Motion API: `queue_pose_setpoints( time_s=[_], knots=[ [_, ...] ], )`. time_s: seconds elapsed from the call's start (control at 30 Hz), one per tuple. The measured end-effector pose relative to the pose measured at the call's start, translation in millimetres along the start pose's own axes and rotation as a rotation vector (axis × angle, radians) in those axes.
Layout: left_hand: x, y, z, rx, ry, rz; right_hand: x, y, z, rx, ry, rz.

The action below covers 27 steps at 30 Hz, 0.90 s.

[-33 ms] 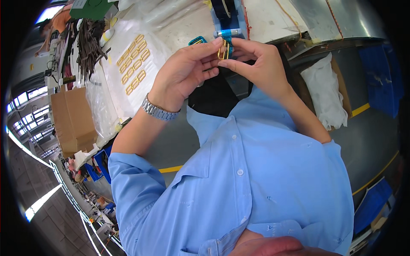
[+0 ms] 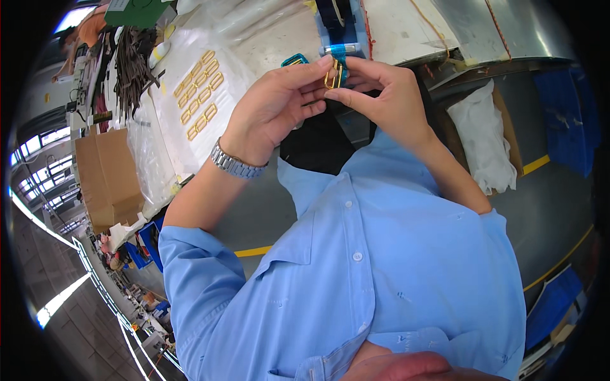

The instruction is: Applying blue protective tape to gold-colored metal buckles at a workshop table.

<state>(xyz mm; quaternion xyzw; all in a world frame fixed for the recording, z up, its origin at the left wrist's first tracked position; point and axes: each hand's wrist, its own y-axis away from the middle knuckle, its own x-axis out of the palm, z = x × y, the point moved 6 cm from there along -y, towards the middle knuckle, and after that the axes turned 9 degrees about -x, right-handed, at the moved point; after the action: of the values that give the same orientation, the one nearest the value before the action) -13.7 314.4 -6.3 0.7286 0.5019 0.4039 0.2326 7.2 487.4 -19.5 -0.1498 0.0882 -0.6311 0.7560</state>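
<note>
A gold slider buckle [image 2: 333,77] is pinched between my two hands, with blue film around part of it. My left hand [image 2: 274,105] has thumb and fingertip at the buckle's upper left side, the other fingers curled loosely below. From the other side, my right hand [image 2: 397,95] grips with its thumb at the lower edge and its fingers behind. Just beyond the buckle stands a light-blue tape dispenser [image 2: 360,32] with blue film [image 2: 340,49] at its front. Another buckle with blue film [image 2: 293,60] lies on the table behind my left hand.
Several gold buckles [image 2: 202,95] lie in rows on a white sheet [image 2: 168,117] at the left. Dark straps [image 2: 130,70] hang at the far left, above a cardboard box [image 2: 109,181]. A white bag [image 2: 486,136] sits in a carton at the right, below the table edge.
</note>
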Motion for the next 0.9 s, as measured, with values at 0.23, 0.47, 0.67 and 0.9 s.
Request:
queue_pose_setpoints(
  time_s=[0.23,0.47,0.67,0.9],
  knots=[
    [-0.3,0.4,-3.0,-0.015,0.019,0.061,-0.9,-3.8,9.8,-0.023,0.072,-0.017],
    [0.0,-2.3,4.7,-0.034,0.159,0.166,-3.7,-3.0,6.0,-0.033,0.069,-0.042],
    [-1.7,-3.7,5.6,0.018,0.104,0.087,-2.0,-0.8,2.2,-0.067,0.084,-0.052],
    [21.4,26.1,-0.5,0.653,-0.348,-0.197,2.6,-1.6,2.9,0.075,-0.152,-0.076]
  ],
)
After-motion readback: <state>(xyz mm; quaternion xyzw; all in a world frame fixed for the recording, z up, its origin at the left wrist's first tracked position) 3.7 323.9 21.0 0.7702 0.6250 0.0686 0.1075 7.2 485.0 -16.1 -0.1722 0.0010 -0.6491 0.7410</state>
